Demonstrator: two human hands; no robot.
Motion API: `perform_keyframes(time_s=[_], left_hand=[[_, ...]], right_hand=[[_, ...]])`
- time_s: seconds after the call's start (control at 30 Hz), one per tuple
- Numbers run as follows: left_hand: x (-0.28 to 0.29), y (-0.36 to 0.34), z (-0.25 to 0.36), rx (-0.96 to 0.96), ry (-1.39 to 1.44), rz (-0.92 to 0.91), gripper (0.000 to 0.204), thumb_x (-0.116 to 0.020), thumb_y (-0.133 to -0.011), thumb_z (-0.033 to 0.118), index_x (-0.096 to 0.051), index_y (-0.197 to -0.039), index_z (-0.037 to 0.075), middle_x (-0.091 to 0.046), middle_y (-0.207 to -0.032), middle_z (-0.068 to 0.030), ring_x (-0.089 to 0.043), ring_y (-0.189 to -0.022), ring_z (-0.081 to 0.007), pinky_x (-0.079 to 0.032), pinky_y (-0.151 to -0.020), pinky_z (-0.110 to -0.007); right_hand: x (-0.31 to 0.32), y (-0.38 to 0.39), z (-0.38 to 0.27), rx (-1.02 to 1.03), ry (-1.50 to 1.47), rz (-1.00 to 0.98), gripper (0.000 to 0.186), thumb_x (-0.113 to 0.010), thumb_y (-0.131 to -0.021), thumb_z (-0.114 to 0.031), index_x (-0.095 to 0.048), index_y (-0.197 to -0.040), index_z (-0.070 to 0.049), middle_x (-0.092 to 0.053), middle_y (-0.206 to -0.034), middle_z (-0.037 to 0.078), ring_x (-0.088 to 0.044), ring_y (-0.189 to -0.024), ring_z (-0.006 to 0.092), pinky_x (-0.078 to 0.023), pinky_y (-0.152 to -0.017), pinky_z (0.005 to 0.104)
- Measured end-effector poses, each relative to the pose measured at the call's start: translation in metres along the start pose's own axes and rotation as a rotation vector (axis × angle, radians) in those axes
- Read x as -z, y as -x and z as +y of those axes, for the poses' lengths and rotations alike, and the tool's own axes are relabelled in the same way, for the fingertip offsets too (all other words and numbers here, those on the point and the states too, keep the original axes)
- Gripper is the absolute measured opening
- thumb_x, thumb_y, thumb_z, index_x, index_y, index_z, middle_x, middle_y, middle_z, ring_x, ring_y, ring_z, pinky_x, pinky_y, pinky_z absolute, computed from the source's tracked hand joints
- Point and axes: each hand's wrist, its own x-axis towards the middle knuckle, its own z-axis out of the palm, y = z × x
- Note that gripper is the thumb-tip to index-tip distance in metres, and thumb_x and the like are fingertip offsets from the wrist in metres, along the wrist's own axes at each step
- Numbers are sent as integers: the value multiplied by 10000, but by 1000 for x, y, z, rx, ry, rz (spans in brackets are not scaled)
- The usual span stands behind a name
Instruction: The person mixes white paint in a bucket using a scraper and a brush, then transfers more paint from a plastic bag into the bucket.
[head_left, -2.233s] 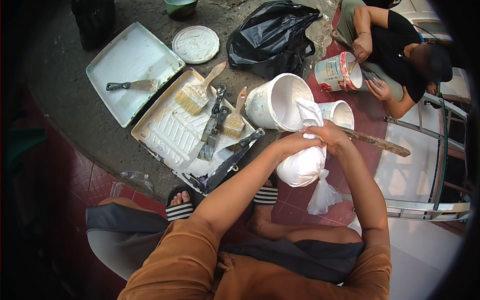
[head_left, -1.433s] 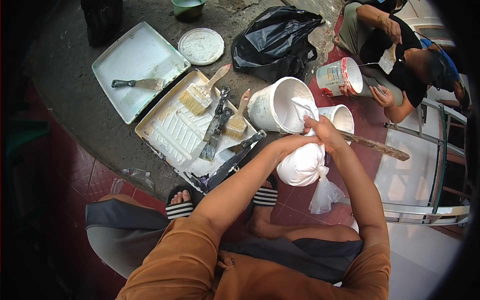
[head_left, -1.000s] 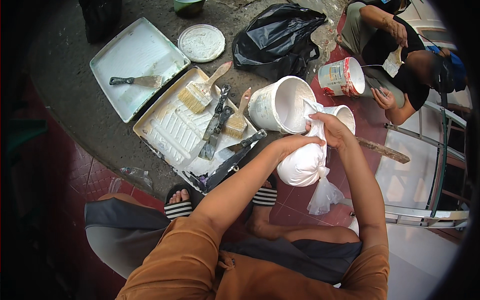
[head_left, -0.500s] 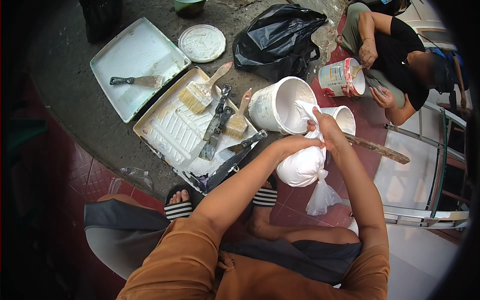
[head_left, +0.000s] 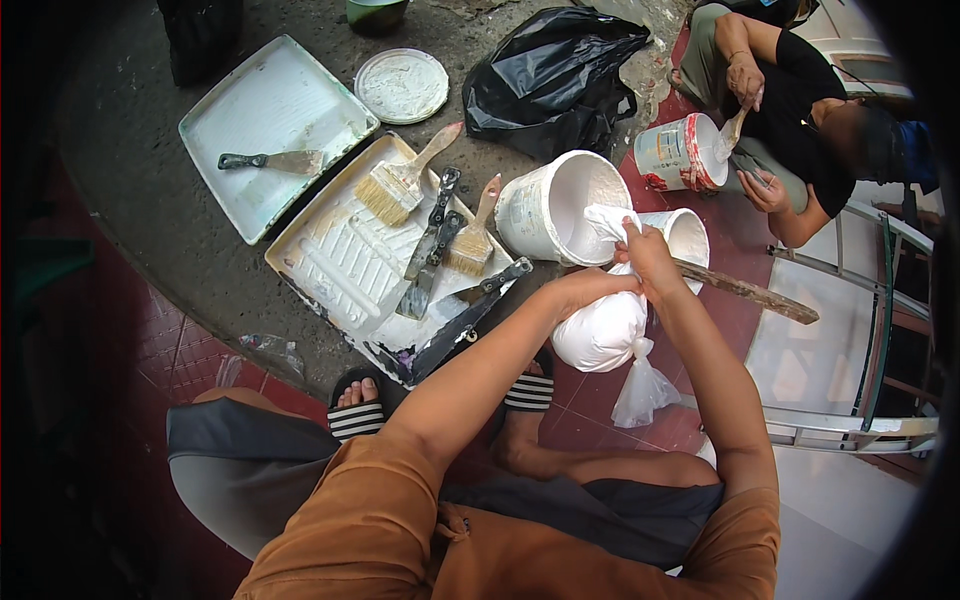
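Observation:
Both my hands grip a full plastic bag of white material, its twisted neck pointing up and its clear knotted tail hanging below. My left hand closes round the bag at the base of the neck. Higher up, my right hand is wrapped about the neck. The bag's upper end reaches the mouth of a white bucket that is tilted toward me, its inner wall smeared white. A second, smaller white bucket stands behind my right hand, with a wooden stick beside it.
A paint tray at the left carries brushes and scrapers. Beyond it are another tray with a scraper, a round lid and a black plastic bag. At right, a co-worker works a brush in a paint pail.
The co-worker's brush has lifted and tilted at the pail's mouth. My hands keep their grip on the bag, and its upper end has shifted slightly.

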Motion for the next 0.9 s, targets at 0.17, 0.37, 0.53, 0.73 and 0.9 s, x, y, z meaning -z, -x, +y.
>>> perform_keyframes(time_s=[0.17,0.37,0.53,0.73,0.9], left_hand=[[-2,6,4,-8,24,-7,496,-707,-807,436,-715,-1081,22,-738,-969,-94,-706,-781,-176,-547,-710,-300],[3,-1,-1,15,50,-34,500,-702,-818,421,-698,-1110,15,-738,-985,-109,-715,-793,-190,-558,-712,-308],[0,4,4,43,83,2,539,-726,-820,430,-668,-1143,2,-726,-995,-127,-716,-797,-214,-565,-711,-324],[2,-5,3,53,150,-7,536,-744,-824,423,-650,-1154,11,-715,-985,-123,-715,-802,-206,-571,-708,-315],[5,-4,2,88,117,6,557,-745,-822,429,-643,-1167,4,-715,-998,-122,-719,-816,-205,-575,-718,-313]], right_hand=[[-3,4,-1,34,-2,16,325,-534,-1061,-245,-590,-994,68,-577,-773,91,-499,-579,128,-425,-543,281],[-1,0,7,93,4,45,235,-542,-1051,-213,-615,-1048,10,-592,-754,42,-521,-599,108,-445,-555,263],[12,4,-23,-144,-121,-124,267,-571,-1022,-208,-647,-1071,43,-630,-814,72,-629,-712,144,-504,-615,283],[17,0,-26,-23,120,-266,400,-746,-773,-133,-645,-1108,62,-688,-920,110,-654,-791,164,-537,-703,306],[8,-6,-30,82,292,-270,443,-724,-706,-61,-633,-1112,92,-696,-933,144,-669,-802,218,-538,-719,342]])
